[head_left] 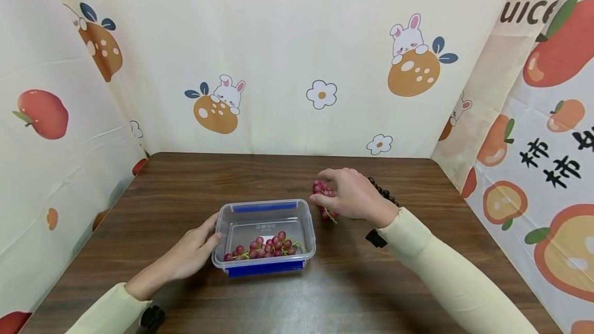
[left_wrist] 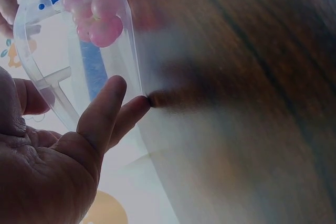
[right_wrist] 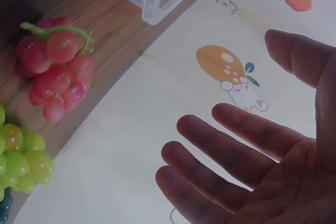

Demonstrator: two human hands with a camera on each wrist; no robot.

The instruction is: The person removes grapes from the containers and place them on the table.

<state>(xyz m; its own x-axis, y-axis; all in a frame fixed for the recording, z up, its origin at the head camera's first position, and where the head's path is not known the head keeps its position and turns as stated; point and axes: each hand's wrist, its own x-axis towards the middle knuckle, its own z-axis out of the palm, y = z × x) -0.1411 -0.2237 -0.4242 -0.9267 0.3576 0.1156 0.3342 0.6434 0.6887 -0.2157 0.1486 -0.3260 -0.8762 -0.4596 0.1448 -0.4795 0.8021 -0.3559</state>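
A clear plastic food box (head_left: 308, 228) with blue clips stands on the table, a bunch of red grapes (head_left: 274, 246) lying inside along its near side. My left hand (head_left: 197, 246) rests against the box's left side with its fingers nearly straight. Over a second bunch of red grapes (head_left: 323, 188), right of the box, hovers my right hand (head_left: 352, 195). The right wrist view shows its fingers spread, apart from that bunch (right_wrist: 55, 69) and holding nothing. Green grapes (right_wrist: 21, 158) lie beside it there; in the head view the right hand mostly hides them.
Dark grapes (head_left: 382, 191) lie behind the right wrist. The brown wooden table (head_left: 223, 174) meets a fruit-print cloth (head_left: 278, 66) at the back, and similar cloth hangs on both sides.
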